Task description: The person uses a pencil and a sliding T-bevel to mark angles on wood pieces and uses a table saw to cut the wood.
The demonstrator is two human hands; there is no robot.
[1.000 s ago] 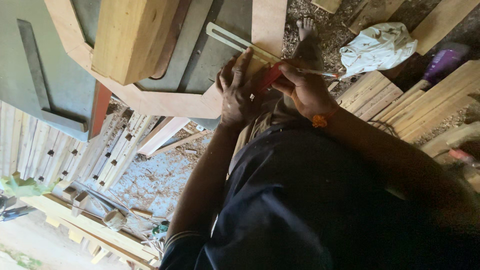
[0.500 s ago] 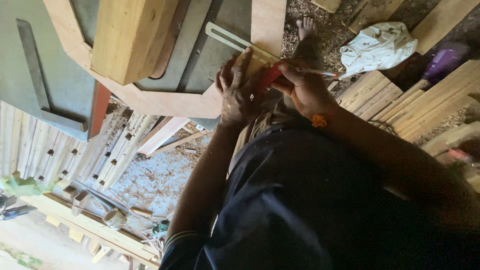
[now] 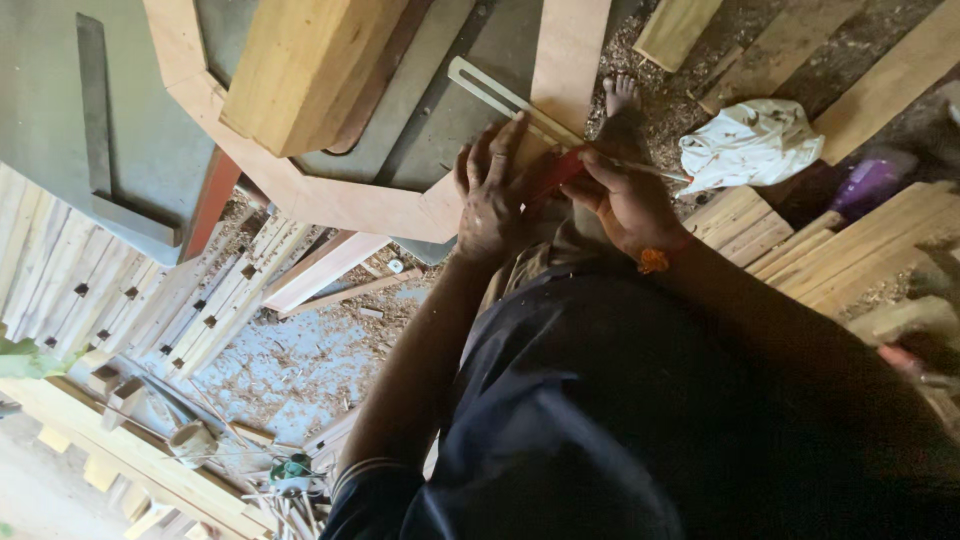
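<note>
My left hand (image 3: 492, 195) lies with fingers spread on the corner of a pale octagonal wooden frame (image 3: 300, 195). It pins down a bevel gauge (image 3: 505, 98) with a slotted metal blade and a red stock (image 3: 558, 170). My right hand (image 3: 625, 200), with an orange band at the wrist, is closed on a thin pencil (image 3: 655, 171). The pencil's tip is hidden behind the fingers, right beside the red stock. Both hands touch at the frame's corner.
A thick wooden block (image 3: 305, 70) rests on the frame above a grey-green bench top (image 3: 50, 130) with a steel square (image 3: 100, 150). A bare foot (image 3: 620, 100), a white cloth (image 3: 750, 145), planks (image 3: 860, 240) and slotted slats (image 3: 150, 300) lie on a floor strewn with shavings.
</note>
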